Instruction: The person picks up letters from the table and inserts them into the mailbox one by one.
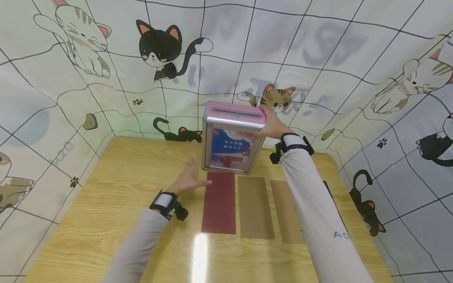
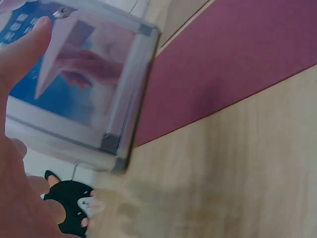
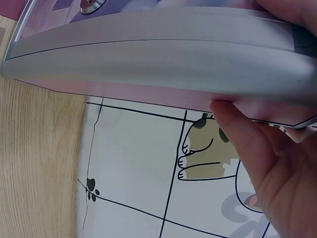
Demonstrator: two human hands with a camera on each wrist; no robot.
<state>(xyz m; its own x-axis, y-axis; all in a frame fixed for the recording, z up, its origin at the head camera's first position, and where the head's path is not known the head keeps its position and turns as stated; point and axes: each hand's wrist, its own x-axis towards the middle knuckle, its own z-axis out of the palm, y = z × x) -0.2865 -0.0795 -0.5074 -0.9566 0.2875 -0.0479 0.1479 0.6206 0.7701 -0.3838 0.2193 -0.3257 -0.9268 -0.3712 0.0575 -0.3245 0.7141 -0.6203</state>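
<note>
A suggestion box (image 1: 233, 118) with a silver frame, a pink slotted top and a blue poster behind its clear front stands at the back of the table, against the wall. My right hand (image 1: 272, 125) grips its upper right corner; in the right wrist view fingers (image 3: 233, 121) press the far side of the silver edge. Lower down, my left hand (image 1: 187, 179) is spread, apart from the box's lower left side, its thumb over a dark red paper rectangle (image 1: 218, 208). A small round lock (image 2: 63, 12) shows on the box front in the left wrist view.
Right of the red paper lie a brown paper rectangle (image 1: 255, 208) and a tan one (image 1: 283, 212), partly under my right sleeve. A dark edge (image 1: 330, 190) peeks out beyond that arm. Cat-print cloth (image 1: 226, 47) surrounds the wooden table (image 1: 92, 220).
</note>
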